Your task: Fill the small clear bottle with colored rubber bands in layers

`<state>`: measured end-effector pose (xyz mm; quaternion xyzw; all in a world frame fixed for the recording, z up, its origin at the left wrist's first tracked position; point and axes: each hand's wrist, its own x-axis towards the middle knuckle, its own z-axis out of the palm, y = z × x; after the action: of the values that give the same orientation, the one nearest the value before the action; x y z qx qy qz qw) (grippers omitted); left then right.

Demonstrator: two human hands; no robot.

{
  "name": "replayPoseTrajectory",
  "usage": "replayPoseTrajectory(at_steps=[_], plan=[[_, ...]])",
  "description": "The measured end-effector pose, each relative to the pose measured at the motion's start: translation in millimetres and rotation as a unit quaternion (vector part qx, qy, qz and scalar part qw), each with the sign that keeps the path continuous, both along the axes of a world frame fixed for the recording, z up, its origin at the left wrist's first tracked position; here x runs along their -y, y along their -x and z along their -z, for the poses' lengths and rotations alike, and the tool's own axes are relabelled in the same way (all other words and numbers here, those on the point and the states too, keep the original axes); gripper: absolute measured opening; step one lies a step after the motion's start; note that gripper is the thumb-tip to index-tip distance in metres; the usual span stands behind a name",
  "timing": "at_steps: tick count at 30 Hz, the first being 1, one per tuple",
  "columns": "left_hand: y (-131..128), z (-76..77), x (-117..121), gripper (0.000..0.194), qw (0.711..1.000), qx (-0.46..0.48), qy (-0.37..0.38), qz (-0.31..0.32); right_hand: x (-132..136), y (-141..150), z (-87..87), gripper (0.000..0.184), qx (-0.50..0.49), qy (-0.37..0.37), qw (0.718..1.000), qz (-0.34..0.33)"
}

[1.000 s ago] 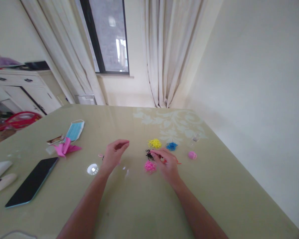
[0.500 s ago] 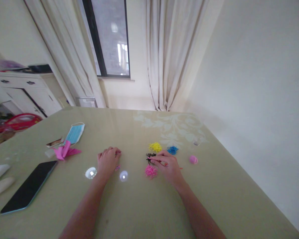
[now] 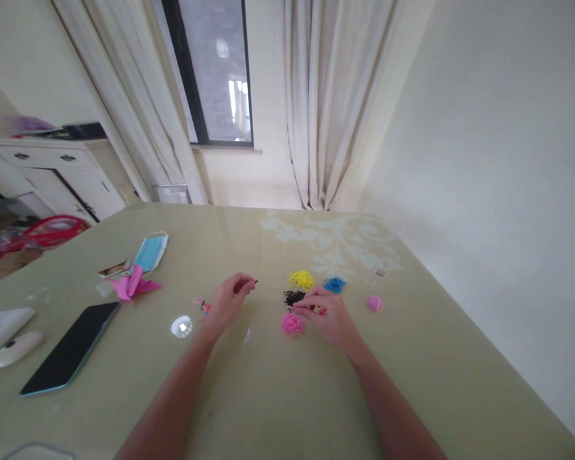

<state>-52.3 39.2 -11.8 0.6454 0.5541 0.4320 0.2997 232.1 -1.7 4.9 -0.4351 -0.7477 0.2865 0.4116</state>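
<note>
My left hand (image 3: 229, 300) is raised a little over the table, thumb and forefinger pinched on a small black band (image 3: 255, 282). To its left lie a few small coloured bands (image 3: 205, 307). My right hand (image 3: 328, 314) is closed in a pinch at the near edge of a pile of black rubber bands (image 3: 294, 297). A thin pale stick (image 3: 293, 308) shows at its fingertips; most of it is hidden. Around this hand are piles of yellow bands (image 3: 301, 278), blue bands (image 3: 335, 285) and pink bands (image 3: 292, 324). Something red (image 3: 322, 311) shows beside its fingers.
A pink round object (image 3: 374, 303) and a small clear container (image 3: 380, 271) are at the right. On the left lie a phone or tablet (image 3: 71, 348), pink folded paper (image 3: 135, 285), a blue face mask (image 3: 150, 253), and a white oval case (image 3: 16, 349).
My left hand has lifted and moved right, and a black band now shows at its fingertips. My right hand stays by the black pile. The view has shifted slightly.
</note>
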Motion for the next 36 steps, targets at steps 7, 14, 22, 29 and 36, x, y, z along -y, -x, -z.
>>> replayPoseTrajectory(at_steps=[7,14,22,29,36], plan=[[-1.6,-2.9,2.2,0.037,0.985,0.162,0.042,0.046,3.2,4.3,-0.9,0.013,0.067,0.032,0.997,-0.023],[-9.8,-3.1,6.1,0.033,0.986,0.158,0.026,0.055,3.9,8.1,4.2,0.014,0.120,0.037,0.992,-0.021],[-11.3,-0.9,6.3,0.025,0.990,0.126,0.008,0.064,2.4,6.9,6.9,0.018,0.125,0.050,0.991,-0.029],[-13.8,-2.6,7.7,0.023,0.992,0.102,0.000,0.074,2.1,5.2,2.2,0.013,0.101,0.041,0.994,-0.011],[-17.2,-6.5,11.6,0.024,0.990,0.107,0.011,0.088,2.6,5.7,4.0,0.014,0.088,0.047,0.995,-0.026]])
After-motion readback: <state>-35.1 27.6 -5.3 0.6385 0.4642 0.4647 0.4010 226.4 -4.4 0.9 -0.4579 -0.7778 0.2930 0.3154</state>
